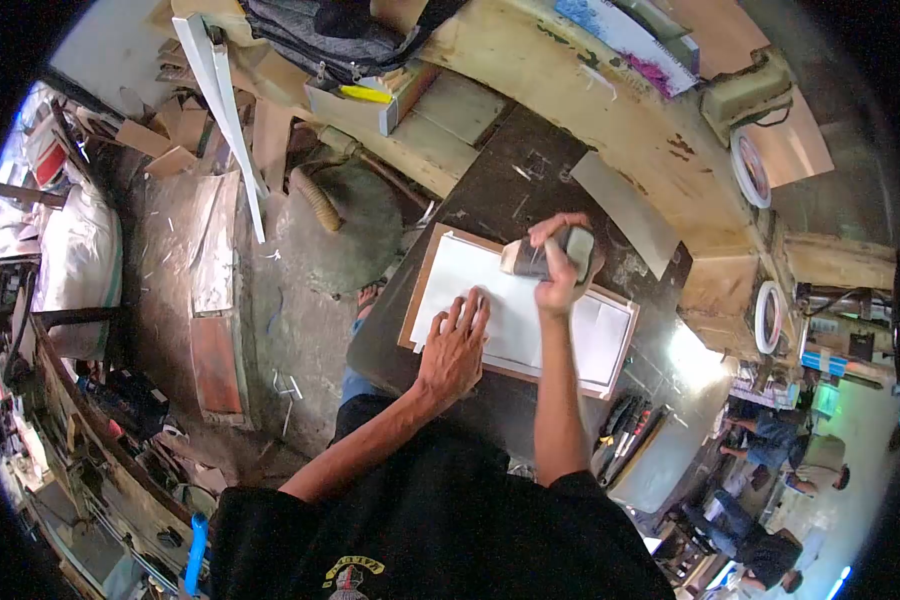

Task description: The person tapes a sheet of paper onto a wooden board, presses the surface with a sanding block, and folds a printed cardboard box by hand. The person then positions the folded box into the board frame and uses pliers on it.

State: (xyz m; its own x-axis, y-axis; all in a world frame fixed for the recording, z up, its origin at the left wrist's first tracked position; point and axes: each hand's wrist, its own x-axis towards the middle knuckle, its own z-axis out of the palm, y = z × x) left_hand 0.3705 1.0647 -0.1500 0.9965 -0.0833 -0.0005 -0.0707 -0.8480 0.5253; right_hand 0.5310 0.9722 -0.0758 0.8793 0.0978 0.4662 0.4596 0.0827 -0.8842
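A white sheet (510,318) lies on a brown board (422,300) on the dark worktable (520,170). My left hand (454,345) rests flat on the sheet's left part, its fingers spread and holding nothing. Over the sheet's right part, my right hand (562,262) is wrapped round a dark block-like tool (532,260) with a pale end. The tool is slightly blurred, and whether it touches the sheet cannot be told.
Hand tools (625,435) lie at the table's right front edge. A grey sheet (625,212) lies behind the board. Tape rolls (768,318) stand at the right. Co-workers (770,550) are at the lower right.
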